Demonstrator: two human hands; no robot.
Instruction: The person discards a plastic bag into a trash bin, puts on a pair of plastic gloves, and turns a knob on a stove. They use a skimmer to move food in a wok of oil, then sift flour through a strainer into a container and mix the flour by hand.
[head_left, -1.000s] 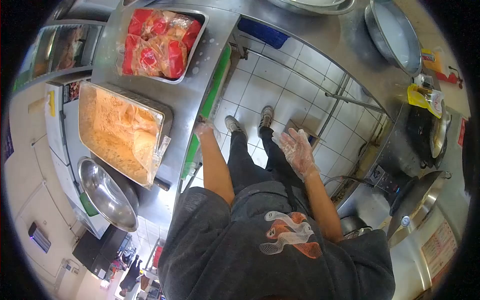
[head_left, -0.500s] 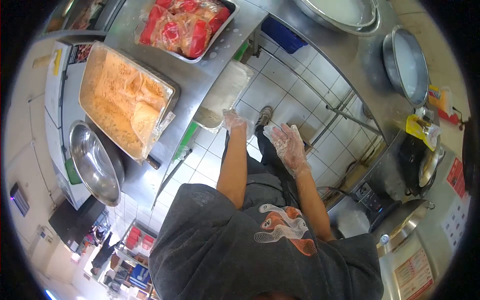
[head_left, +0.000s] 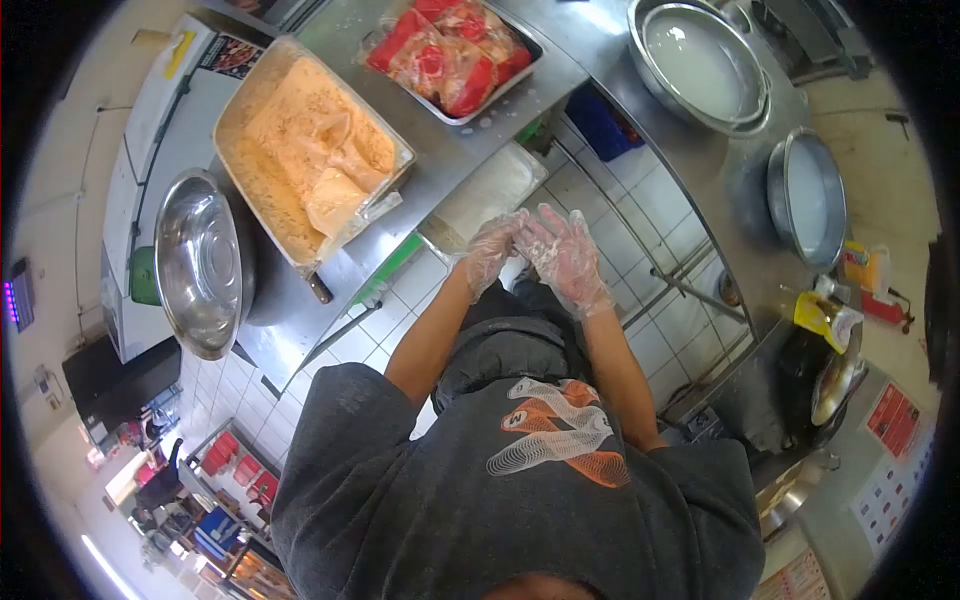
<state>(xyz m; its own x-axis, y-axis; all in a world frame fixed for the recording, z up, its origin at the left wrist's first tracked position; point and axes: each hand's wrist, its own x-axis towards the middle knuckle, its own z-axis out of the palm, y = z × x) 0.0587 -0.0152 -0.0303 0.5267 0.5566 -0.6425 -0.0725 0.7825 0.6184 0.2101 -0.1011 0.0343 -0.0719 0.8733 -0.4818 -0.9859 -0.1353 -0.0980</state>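
Observation:
My left hand (head_left: 490, 250), in a clear plastic glove, reaches up to the thumb side of my right hand (head_left: 563, 262), and the two seem to touch. Its fingers are partly bent, with no object visible in them. My right hand, gloved as well and dusted with white powder, has its fingers spread and holds nothing. Just beyond them, below counter height, a tray of white powder (head_left: 490, 195) is partly covered by my left hand.
On the steel counter (head_left: 300, 340) are a tub of orange crumbly coating (head_left: 285, 130), a steel bowl (head_left: 205, 265), a knife handle (head_left: 319, 288) and a tray of red-marked bags (head_left: 460, 60). Bowls of whitish liquid (head_left: 700, 65) (head_left: 810, 195) stand at right, near a pan (head_left: 835, 385).
My left hand has left the powder tray and come over to my right hand, which has shifted slightly left. The view has turned, so the counters appear further right.

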